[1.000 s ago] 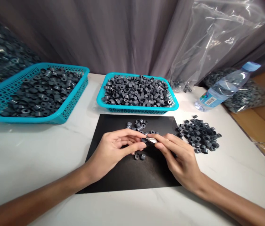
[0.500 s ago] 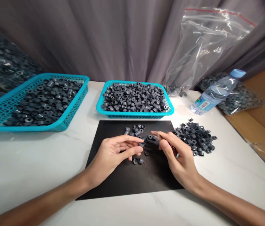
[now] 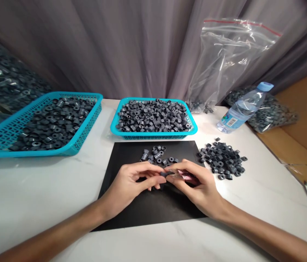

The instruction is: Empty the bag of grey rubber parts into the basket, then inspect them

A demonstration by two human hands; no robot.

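Note:
Over the black mat (image 3: 131,214), my left hand (image 3: 131,178) pinches a small dark grey plastic cap (image 3: 163,174) between thumb and fingertips. My right hand (image 3: 197,182) is closed around a slim, pinkish tool (image 3: 183,174); its exact kind is hard to make out. The tool's tip meets the cap, and the fingertips of both hands nearly touch there, partly hiding it. Just beyond the fingers lie several loose grey caps (image 3: 157,154) on the mat.
Behind the mat stands a blue basket (image 3: 153,134) full of grey caps, with another blue basket (image 3: 68,150) at left. A heap of caps (image 3: 222,158) lies right of the mat. Further back are a water bottle (image 3: 244,109), a clear zip bag (image 3: 224,62) and a filled bag (image 3: 273,112).
My right hand has moved left and brought the tool against the cap in my left hand; before, the hands were apart. The view has shifted slightly.

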